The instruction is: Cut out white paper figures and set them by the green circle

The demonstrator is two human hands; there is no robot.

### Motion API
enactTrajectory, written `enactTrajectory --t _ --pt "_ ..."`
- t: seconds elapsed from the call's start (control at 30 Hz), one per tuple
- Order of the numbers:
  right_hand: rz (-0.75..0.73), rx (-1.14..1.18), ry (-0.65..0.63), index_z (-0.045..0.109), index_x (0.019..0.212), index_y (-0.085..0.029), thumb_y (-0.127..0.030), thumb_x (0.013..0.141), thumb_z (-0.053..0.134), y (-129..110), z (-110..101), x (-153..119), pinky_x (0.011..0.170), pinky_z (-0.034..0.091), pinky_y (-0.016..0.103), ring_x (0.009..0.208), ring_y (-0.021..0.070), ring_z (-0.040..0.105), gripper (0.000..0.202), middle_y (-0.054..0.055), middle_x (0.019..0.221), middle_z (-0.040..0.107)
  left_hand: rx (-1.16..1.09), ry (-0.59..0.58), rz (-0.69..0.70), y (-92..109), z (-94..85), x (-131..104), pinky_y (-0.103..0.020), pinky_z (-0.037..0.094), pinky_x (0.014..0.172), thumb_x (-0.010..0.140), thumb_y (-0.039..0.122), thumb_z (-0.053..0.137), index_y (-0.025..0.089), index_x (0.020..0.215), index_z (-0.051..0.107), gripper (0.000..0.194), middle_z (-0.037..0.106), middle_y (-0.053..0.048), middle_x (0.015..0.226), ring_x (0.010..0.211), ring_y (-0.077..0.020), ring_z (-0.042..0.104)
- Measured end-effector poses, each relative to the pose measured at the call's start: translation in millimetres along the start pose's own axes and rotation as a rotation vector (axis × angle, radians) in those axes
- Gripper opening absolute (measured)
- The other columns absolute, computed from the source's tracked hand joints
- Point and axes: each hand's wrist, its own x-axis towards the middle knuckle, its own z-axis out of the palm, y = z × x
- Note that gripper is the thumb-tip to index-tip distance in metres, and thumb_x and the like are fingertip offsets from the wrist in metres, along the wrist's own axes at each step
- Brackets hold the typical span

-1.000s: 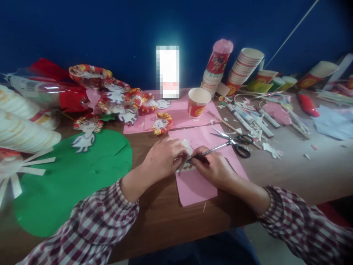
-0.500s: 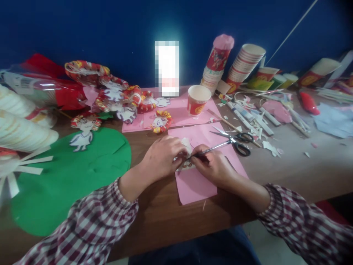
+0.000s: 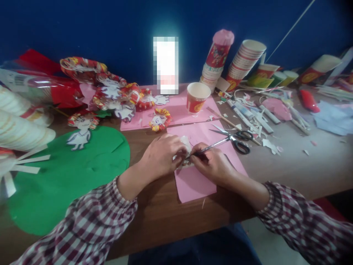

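My right hand (image 3: 212, 162) is closed around a slim pen (image 3: 216, 142), its dark tip pointing left toward my other hand. Opposite it, my left hand (image 3: 165, 154) pinches a small whitish paper piece (image 3: 185, 140), mostly covered by the fingers. Brownish drawn marks show low on that piece. Both hands rest over a pink paper sheet (image 3: 193, 186), fingertips almost meeting. Black-handled scissors (image 3: 233, 138) lie with blades apart just beyond the right hand. A paper figure's head with a red and yellow ring (image 3: 160, 119) lies beyond my left hand.
A red paper cup (image 3: 198, 97) stands on more pink paper, with a cup stack (image 3: 245, 62) behind. Markers (image 3: 242, 114) and paper scraps lie at right. On the left are a green paper disc (image 3: 82, 176), a cut-out figure (image 3: 79, 134) and ringed figures (image 3: 125, 97).
The whole view has shifted slightly. Both hands keep nearly the same place and grip, with only a tiny movement at the pen tip.
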Motion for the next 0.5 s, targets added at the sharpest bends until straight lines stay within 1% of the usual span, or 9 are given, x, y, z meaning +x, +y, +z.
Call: enactTrajectory --t 0.27,0.4,0.5 --pt "-0.02 0.028 0.0 0.059 0.085 -0.02 -0.025 0.085 0.054 -0.5 -0.5 0.1 0.058 0.042 0.023 0.061 0.0127 0.057 0.007 0.0 0.072 0.063 -0.004 -0.018 0.004 -0.2 -0.8 0.7 -0.035 0.042 0.081 0.083 0.029 0.058 0.022 0.089 0.066 0.013 0.061 -0.004 0.086 0.087 -0.0197 0.054" --pt "-0.022 0.02 0.001 0.059 0.086 -0.02 -0.026 0.085 0.054 0.6 0.2 -0.2 0.06 0.043 0.024 0.063 0.0131 0.057 0.008 0.0 0.073 0.064 -0.013 -0.021 0.008 -0.5 -0.1 0.6 -0.035 0.042 0.081 0.083 0.029 0.058 0.022 0.088 0.065 0.012 0.061 -0.004 0.087 0.087 -0.0197 0.054" --pt "-0.012 0.021 -0.002 0.059 0.086 -0.02 -0.027 0.085 0.054 0.7 0.2 -0.6 0.059 0.042 0.024 0.062 0.0129 0.057 0.008 0.0 0.073 0.063 -0.013 -0.019 0.015 -0.8 0.1 0.6 -0.035 0.041 0.082 0.082 0.028 0.058 0.022 0.089 0.065 0.012 0.061 -0.004 0.087 0.088 -0.0196 0.054"
